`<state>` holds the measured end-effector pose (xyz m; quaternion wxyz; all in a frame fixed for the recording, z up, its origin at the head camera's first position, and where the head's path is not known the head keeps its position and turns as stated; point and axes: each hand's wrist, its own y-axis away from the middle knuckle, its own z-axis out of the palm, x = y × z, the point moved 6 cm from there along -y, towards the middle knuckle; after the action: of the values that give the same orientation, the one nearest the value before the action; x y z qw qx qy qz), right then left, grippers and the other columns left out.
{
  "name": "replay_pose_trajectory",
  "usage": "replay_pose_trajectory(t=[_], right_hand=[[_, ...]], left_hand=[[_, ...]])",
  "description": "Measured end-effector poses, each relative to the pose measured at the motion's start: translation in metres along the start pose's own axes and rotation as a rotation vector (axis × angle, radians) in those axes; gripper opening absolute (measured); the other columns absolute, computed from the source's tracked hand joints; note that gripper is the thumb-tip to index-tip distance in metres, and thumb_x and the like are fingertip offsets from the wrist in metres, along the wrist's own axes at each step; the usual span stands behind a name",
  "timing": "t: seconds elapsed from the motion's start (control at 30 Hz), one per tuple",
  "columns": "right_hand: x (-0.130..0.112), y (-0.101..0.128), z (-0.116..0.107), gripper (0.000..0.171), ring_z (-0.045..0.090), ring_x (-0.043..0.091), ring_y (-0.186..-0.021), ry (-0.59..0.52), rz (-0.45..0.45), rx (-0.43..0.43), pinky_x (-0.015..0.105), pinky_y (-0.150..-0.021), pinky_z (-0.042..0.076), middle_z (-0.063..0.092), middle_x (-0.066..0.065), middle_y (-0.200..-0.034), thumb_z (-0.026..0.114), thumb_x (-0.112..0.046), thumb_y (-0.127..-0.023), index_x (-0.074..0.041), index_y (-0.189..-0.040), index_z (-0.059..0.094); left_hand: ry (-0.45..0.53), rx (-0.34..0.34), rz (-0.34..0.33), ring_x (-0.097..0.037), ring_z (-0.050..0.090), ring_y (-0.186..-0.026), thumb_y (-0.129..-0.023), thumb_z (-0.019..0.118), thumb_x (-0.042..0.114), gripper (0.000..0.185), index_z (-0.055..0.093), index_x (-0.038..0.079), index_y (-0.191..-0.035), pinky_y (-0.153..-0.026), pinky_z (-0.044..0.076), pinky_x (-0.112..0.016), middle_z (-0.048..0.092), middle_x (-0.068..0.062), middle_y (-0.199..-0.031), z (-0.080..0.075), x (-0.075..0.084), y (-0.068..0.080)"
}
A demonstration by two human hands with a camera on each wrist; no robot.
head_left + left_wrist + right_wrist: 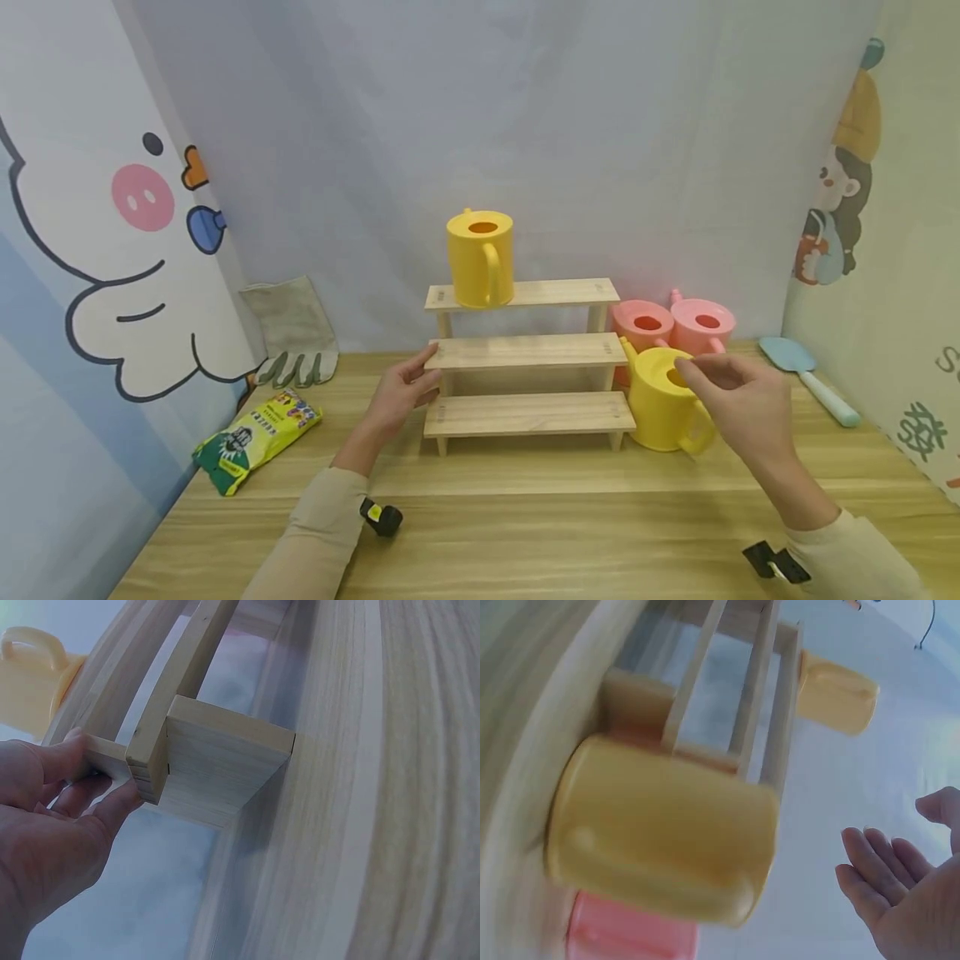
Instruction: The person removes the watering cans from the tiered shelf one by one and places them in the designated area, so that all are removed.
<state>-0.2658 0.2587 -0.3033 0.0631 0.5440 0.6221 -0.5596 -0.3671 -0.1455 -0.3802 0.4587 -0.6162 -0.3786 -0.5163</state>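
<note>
Left hand gripped the rack's middle step; right hand hovered, fingers released, above the yellow can; bag writing unreadable.

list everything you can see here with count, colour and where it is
wooden step shelf: 1, pale wood, three tiers, middle of table
yellow watering cans: 2, one on the top tier, one on the table at the shelf's right end
pink watering cans: 2, behind the lower yellow can
work gloves: grey, far left against the backdrop
bag: 1, yellow and green, left on table
trowel: 1, light blue, far right
left hand: grips the middle tier's left end
right hand: open, above the lower yellow can
</note>
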Motion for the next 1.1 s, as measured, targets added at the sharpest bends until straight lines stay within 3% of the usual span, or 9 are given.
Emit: replay_pose_trajectory(t=[0.23, 0.4, 0.63, 0.9, 1.1], right_hand=[[-0.035, -0.009, 0.036, 0.020, 0.062, 0.005, -0.076, -0.118, -0.153, -0.069, 0.014, -0.067, 0.050, 0.066, 0.000, -0.085, 0.074, -0.019, -0.077, -0.006, -0.090, 0.067], [-0.043, -0.011, 0.065, 0.023, 0.064, 0.011, -0.078, -0.229, -0.128, -0.120, 0.019, -0.068, 0.052, 0.066, 0.000, -0.087, 0.073, -0.020, -0.078, -0.005, -0.094, 0.065], [-0.088, -0.016, 0.093, 0.020, 0.064, 0.023, -0.078, -0.343, -0.125, -0.154, 0.025, -0.069, 0.053, 0.066, 0.012, -0.088, 0.070, -0.008, -0.079, 0.005, -0.093, 0.063], [-0.099, -0.040, 0.141, 0.025, 0.062, 0.018, -0.081, -0.340, -0.169, -0.130, 0.036, -0.071, 0.054, 0.064, 0.008, -0.088, 0.071, -0.015, -0.076, -0.002, -0.095, 0.063], [-0.116, -0.059, 0.166, 0.035, 0.060, 0.021, -0.081, -0.317, -0.175, -0.096, 0.031, -0.068, 0.053, 0.063, 0.011, -0.092, 0.073, -0.016, -0.075, 0.000, -0.103, 0.060]], left_hand=[[-0.009, 0.004, -0.002, -0.030, 0.034, -0.124, -0.093, 0.051, 0.007, 0.053, 0.030, 0.007, -0.141, -0.095, 0.038, -0.044, 0.024, -0.015, -0.144, 0.002, 0.002, 0.000], [-0.003, 0.001, 0.006, -0.030, 0.035, -0.123, -0.092, 0.052, 0.008, 0.053, 0.032, 0.008, -0.141, -0.094, 0.038, -0.045, 0.023, -0.014, -0.145, 0.002, -0.004, -0.004], [-0.009, 0.018, 0.023, -0.029, 0.039, -0.121, -0.091, 0.056, 0.013, 0.054, 0.035, 0.013, -0.140, -0.092, 0.041, -0.041, 0.027, -0.013, -0.143, -0.005, -0.014, -0.010], [-0.005, 0.037, 0.022, -0.029, 0.040, -0.120, -0.090, 0.057, 0.014, 0.054, 0.037, 0.014, -0.139, -0.090, 0.043, -0.038, 0.031, -0.013, -0.141, -0.008, -0.021, -0.009], [-0.008, 0.032, 0.040, -0.028, 0.040, -0.120, -0.090, 0.057, 0.014, 0.053, 0.037, 0.014, -0.140, -0.090, 0.044, -0.037, 0.029, -0.013, -0.142, -0.009, -0.021, -0.009]])
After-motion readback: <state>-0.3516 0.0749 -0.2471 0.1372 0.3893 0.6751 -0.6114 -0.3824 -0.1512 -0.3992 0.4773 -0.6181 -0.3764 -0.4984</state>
